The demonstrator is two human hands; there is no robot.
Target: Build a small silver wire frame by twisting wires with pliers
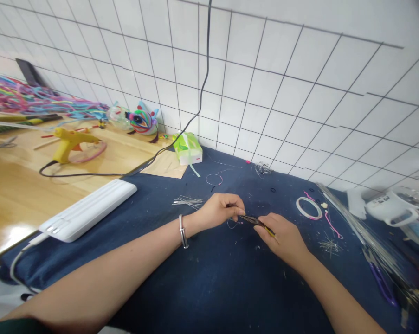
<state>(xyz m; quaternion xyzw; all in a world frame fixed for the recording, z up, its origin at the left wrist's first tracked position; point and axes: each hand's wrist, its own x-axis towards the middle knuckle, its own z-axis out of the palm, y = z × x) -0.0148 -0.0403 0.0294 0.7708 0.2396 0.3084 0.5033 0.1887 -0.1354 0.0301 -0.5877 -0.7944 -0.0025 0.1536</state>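
My right hand (pixel 284 234) is wrapped round the yellow-and-dark handles of small pliers (pixel 253 220), whose jaws point left toward my other hand. My left hand (pixel 219 211), with a silver bangle at the wrist, is closed in a pinch right at the jaws; what lies between its fingers is too small to make out. A thin wire loop (pixel 233 224) with a pink bit hangs just below the fingertips. Both hands are over the dark blue cloth (pixel 209 278).
Left of my hands are a bundle of cut wires (pixel 188 202), a white power strip (pixel 91 208), a yellow glue gun (pixel 70 143) and a green tissue box (pixel 188 149). At right are a white ring (pixel 308 208), purple-handled scissors (pixel 381 278), long wires and a white mug (pixel 390 208).
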